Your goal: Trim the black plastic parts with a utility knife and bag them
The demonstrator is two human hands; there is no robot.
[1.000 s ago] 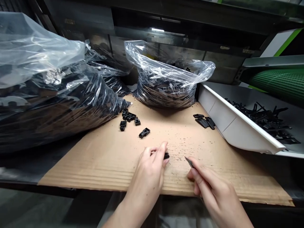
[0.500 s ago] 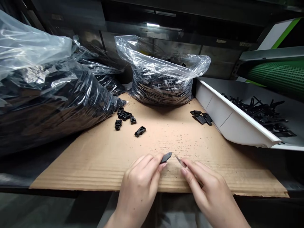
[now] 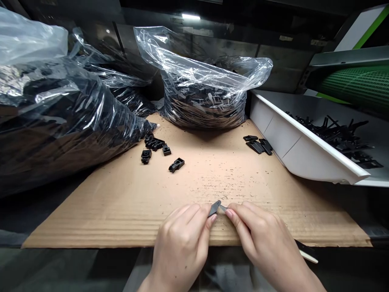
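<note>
The part (image 3: 214,208) is over the near middle of the surface (image 3: 91,219), its long axis slanting from near left to far right and its free end pointing far and a little right. The blade (image 3: 223,208) points left and slightly far, toward that end.

Half a second ago I could see a gap between the two; now the blade's tip appears to meet the part's far end, and the part slants more steeply away. A pale-ended handle (image 3: 309,256) now shows right of the right wrist.

The left hand (image 3: 182,231) has its fingers closed on the part's near end, the rest sticking out beyond them. The right hand (image 3: 264,231) pinches the blade just beside it, fingers closed.
</note>
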